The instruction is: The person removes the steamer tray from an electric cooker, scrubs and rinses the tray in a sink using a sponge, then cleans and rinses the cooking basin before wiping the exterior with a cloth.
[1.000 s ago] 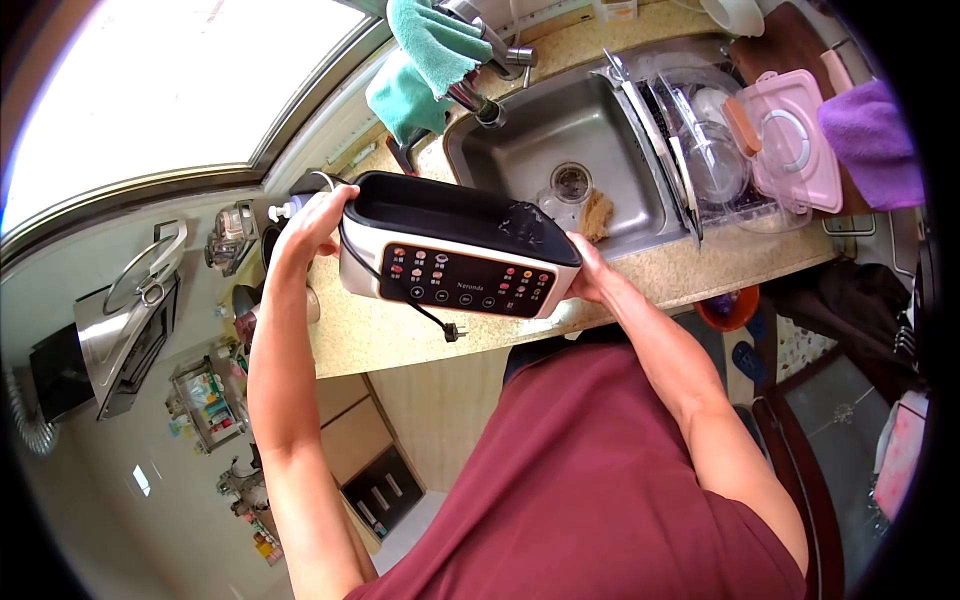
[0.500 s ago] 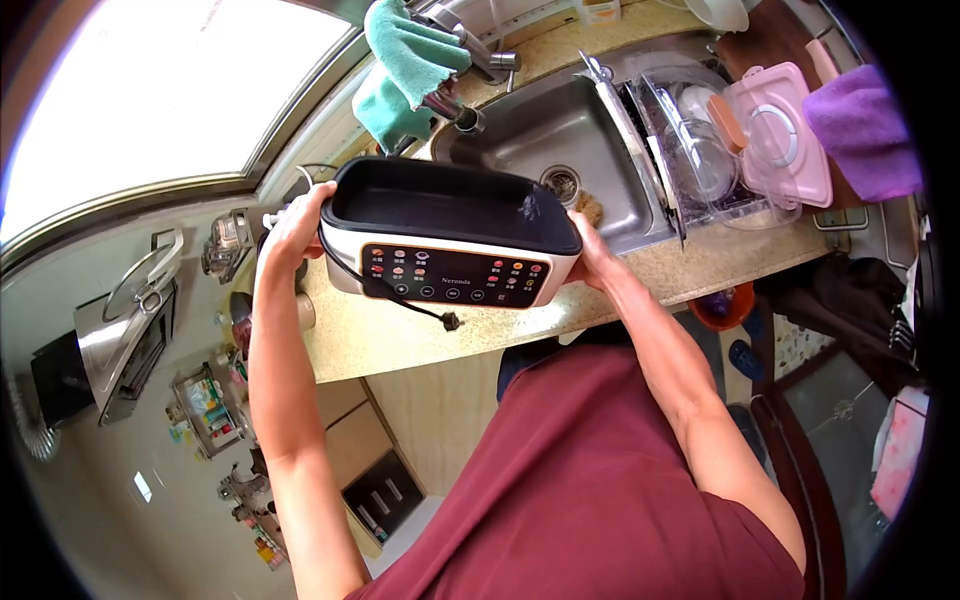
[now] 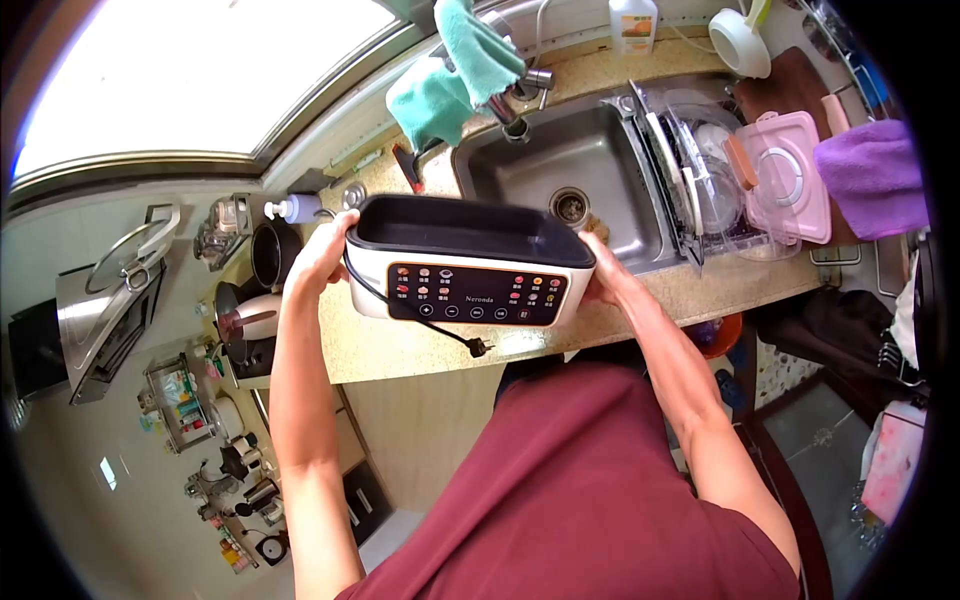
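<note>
Both my hands hold an electric steamer base (image 3: 470, 300), a long white box with a black well on top and a black touch panel facing me. My left hand (image 3: 325, 252) is closed around its left end, near the rim. At the right end my right hand (image 3: 605, 272) grips the side, with its fingers partly hidden. A black power cord (image 3: 425, 325) hangs across the panel, its plug dangling below. The base is over the counter (image 3: 400, 362) in front of the sink; whether its underside touches the counter, I cannot tell.
Behind the base is a steel sink (image 3: 500, 180) with a tap (image 3: 512, 125) draped in a green cloth (image 3: 440, 95). A dish rack (image 3: 715, 190) and pink board (image 3: 790, 175) stand to the right. Left are a soap bottle (image 3: 295, 208) and a dark pot (image 3: 272, 255).
The steamer base has come away from the sink towards me and now looks more level. My view has shifted, showing more of the sink. Both hands keep their hold.
</note>
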A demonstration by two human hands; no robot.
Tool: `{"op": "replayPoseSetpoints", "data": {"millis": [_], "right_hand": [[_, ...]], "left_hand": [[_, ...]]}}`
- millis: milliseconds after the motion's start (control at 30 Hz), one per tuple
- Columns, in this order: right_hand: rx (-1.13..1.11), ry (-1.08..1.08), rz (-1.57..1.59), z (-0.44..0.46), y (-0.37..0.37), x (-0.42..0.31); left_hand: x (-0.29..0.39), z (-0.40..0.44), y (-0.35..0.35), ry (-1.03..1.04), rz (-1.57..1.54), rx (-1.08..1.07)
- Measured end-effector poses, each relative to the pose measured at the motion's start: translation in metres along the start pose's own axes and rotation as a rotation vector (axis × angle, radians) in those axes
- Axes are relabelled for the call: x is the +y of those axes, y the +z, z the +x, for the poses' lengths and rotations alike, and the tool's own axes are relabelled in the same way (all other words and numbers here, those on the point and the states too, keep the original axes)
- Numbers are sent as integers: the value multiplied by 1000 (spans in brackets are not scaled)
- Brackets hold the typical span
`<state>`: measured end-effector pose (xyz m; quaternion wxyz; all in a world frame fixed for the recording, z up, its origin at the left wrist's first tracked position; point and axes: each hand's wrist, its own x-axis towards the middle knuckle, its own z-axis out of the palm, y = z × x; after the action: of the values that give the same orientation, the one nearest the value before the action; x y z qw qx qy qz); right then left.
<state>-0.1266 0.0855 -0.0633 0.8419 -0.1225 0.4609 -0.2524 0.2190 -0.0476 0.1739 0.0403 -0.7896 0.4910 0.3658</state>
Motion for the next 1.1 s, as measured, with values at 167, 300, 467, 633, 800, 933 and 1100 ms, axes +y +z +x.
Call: {"op": "replayPoseSetpoints", "data": {"millis": [167,300,467,633,800,933,1100], "right_hand": [[38,-32,-173,22,-8,-10],[198,-269,-204,43,-14,-15],[184,-505,-294,36,7,-51],[268,-277,-490,49,-16,-94],[282,-710,-267,88,-8,-188],[240,-628,-206,132,-22,-224],[149,-661,-248,161,-50,-220]], "left_hand": [[-86,24,20,-3,-342,-69],[-123,-4,61,-76,-722,-54],[-178,10,108,-68,-1144,-175],[-172,20,143,39,-1310,-143],[-156,35,159,89,-1369,-174],[-151,49,165,132,-1357,-201],[-149,61,177,143,-1365,-210]]}}
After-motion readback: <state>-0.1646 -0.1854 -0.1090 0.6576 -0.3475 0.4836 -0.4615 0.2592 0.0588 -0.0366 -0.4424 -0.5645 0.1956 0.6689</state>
